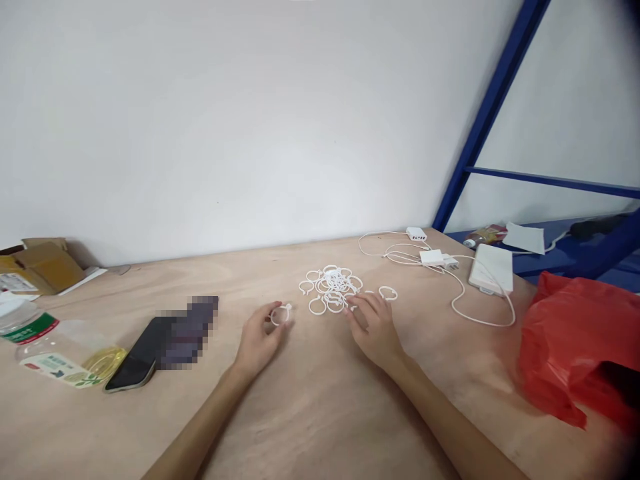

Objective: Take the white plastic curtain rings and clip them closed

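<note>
A white plastic curtain ring [289, 307] sits between the thumb and forefinger of my left hand [259, 339], which is closed on it just above the table. To its right lies a loose pile of several similar white rings [333, 283], many overlapping. My right hand [379, 328] is at the near right edge of this pile, thumb and fingers apart, fingertips by the outer rings. Its fingers partly cover the rings there. One separate ring [388, 287] lies just beyond the knuckles of my right hand.
On the left of the wooden table [300, 427] are a plastic jar [47, 347], a phone [137, 357] and a cardboard box [47, 267]. White cables, a charger [432, 258] and a power bank [491, 269] lie at right. A red plastic bag [565, 347] sits near a blue frame [490, 113].
</note>
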Available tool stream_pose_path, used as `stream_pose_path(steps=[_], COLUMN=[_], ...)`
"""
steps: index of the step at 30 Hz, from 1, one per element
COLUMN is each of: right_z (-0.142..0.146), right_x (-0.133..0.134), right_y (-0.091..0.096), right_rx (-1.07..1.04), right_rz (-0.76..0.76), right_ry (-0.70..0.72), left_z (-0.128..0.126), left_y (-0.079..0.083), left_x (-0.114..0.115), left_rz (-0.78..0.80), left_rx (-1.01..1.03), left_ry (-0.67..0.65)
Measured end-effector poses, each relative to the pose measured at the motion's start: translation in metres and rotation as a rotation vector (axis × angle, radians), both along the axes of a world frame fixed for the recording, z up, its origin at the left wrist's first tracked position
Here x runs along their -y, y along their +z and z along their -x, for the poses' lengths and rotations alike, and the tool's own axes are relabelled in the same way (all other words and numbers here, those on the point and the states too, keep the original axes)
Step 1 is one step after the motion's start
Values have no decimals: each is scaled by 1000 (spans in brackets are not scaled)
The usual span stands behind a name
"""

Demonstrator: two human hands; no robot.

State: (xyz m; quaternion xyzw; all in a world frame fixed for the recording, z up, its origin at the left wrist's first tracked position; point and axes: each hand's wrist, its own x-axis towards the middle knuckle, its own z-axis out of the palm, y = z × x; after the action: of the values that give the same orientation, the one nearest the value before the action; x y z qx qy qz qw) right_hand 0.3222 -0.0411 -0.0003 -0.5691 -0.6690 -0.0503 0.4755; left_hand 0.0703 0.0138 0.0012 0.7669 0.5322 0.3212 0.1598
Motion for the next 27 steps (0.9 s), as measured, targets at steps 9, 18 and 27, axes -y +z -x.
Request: stream_pose_path(steps=[9, 18, 27], right_z=[103, 105, 107], right_x=[6, 2, 2], right_y=[18, 18, 16], right_rx=[-1010, -1397, -1418], right_rz=[594, 672, 667], right_ry=[530, 690, 703], left_z=[-14, -13, -13], left_y=[11, 18, 22], left_x=[56, 59, 65], left_rz=[170, 186, 74], left_rx=[691, 510, 417], left_ry=[-84, -143, -200])
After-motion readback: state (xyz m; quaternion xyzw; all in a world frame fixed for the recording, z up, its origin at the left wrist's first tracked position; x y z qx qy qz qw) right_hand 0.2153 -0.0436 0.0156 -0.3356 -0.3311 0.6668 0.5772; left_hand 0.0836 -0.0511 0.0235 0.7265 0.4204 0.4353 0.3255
